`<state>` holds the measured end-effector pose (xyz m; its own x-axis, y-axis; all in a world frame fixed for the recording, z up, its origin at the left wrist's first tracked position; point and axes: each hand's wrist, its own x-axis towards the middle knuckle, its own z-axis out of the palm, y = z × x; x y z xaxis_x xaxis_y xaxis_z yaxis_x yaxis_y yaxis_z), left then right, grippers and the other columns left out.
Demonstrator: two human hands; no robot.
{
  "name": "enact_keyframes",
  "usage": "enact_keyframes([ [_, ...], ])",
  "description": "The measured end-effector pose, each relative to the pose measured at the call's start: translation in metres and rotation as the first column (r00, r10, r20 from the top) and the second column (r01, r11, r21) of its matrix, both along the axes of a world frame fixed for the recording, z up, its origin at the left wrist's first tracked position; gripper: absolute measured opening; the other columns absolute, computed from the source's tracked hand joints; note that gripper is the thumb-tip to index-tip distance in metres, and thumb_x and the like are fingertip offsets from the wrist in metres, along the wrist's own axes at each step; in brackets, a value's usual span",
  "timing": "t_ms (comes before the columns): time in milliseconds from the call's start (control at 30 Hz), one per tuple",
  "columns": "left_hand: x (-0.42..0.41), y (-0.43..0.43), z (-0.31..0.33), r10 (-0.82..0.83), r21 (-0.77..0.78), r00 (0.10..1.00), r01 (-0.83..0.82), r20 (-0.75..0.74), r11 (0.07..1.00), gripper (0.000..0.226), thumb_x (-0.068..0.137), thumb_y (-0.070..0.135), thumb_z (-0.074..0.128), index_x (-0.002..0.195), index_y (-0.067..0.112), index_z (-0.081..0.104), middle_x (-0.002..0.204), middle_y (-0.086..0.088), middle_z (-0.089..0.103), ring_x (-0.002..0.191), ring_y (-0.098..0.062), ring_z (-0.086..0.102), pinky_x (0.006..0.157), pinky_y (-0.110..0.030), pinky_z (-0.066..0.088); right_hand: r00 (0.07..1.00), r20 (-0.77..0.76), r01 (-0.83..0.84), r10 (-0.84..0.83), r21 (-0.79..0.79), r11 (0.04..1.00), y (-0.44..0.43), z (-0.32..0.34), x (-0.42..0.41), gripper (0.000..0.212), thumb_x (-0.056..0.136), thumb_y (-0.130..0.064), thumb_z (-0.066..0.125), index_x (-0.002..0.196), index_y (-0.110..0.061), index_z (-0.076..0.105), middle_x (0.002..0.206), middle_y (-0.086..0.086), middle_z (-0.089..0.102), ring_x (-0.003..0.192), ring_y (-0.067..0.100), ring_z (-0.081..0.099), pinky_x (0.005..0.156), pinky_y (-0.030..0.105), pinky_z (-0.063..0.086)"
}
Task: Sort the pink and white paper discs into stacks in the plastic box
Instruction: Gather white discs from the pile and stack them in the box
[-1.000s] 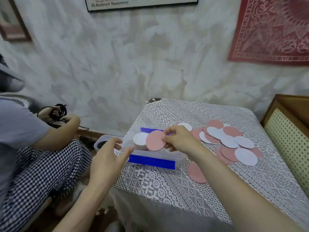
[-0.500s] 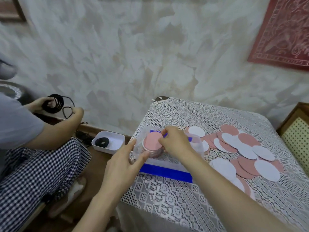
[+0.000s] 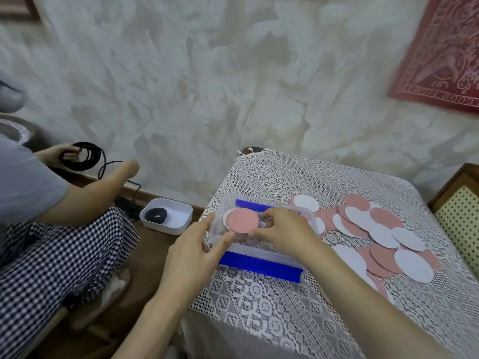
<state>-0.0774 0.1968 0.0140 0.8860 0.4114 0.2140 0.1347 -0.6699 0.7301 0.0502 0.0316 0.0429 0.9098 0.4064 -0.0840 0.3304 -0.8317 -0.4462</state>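
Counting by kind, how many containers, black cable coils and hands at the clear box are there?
Containers: 2 (clear plastic box, white tub)
Black cable coils: 2 (held coil, coil in tub)
Hands at box: 2 (left hand, right hand on pink disc)
Total: 6

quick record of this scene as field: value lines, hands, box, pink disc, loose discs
left hand: touches the left end of the plastic box
right hand: pinches the pink disc by its right edge
pink disc: on top of a stack inside the box
loose discs: pink and white, overlapping on the tablecloth right of the box
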Motion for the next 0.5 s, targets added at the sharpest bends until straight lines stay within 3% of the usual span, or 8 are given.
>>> enact_keyframes([
  [233, 0.0, -0.002, 0.005, 0.015, 0.017, 1.0, -0.015, 0.016, 1.0, 0.072, 0.079, 0.075, 0.047, 0.142, 0.04, 0.048, 0.093, 0.027, 0.057, 0.076, 0.003, 0.057, 0.059, -0.011, 0.036, 1.0, -0.001, 0.004, -0.004, 0.014, 1.0, 0.022, -0.003, 0.001, 0.034, 0.084, -0.044, 0.077, 0.107, -0.02, 0.072, 0.099, -0.003, 0.073, 0.095, 0.02, 0.067, 0.085, 0.039, 0.056],
  [367, 0.001, 0.0, 0.006, 0.01, 0.027, 1.0, -0.01, 0.007, 1.0, 0.077, 0.074, 0.078, 0.044, 0.142, 0.041, 0.048, 0.09, 0.022, 0.061, 0.075, 0.002, 0.058, 0.055, -0.012, 0.036, 0.994, -0.103, -0.018, 0.029, 0.104, 0.994, 0.021, -0.004, 0.003, 0.032, 0.089, -0.034, 0.075, 0.115, -0.017, 0.068, 0.099, -0.002, 0.068, 0.074, 0.017, 0.06, 0.068, 0.032, 0.047],
  [433, 0.002, -0.001, 0.008, 0.012, 0.024, 1.0, -0.012, 0.008, 1.0, 0.077, 0.073, 0.079, 0.044, 0.139, 0.041, 0.05, 0.084, 0.021, 0.06, 0.072, 0.001, 0.058, 0.055, -0.013, 0.035, 0.99, -0.138, -0.02, 0.037, 0.121, 0.992, 0.02, -0.004, 0.004, 0.043, 0.09, -0.031, 0.074, 0.129, -0.016, 0.062, 0.109, -0.001, 0.066, 0.078, 0.017, 0.059, 0.072, 0.034, 0.049],
  [500, 0.002, -0.001, 0.008, 0.01, 0.04, 1.0, -0.01, 0.005, 0.999, 0.078, 0.072, 0.08, 0.043, 0.14, 0.04, 0.05, 0.083, 0.019, 0.06, 0.072, 0.0, 0.059, 0.056, -0.013, 0.037, 0.989, -0.147, -0.014, 0.03, 0.112, 0.994, 0.022, -0.005, 0.007, 0.046, 0.09, -0.031, 0.074, 0.131, -0.017, 0.06, 0.114, -0.001, 0.066, 0.095, 0.019, 0.063, 0.085, 0.037, 0.053],
])
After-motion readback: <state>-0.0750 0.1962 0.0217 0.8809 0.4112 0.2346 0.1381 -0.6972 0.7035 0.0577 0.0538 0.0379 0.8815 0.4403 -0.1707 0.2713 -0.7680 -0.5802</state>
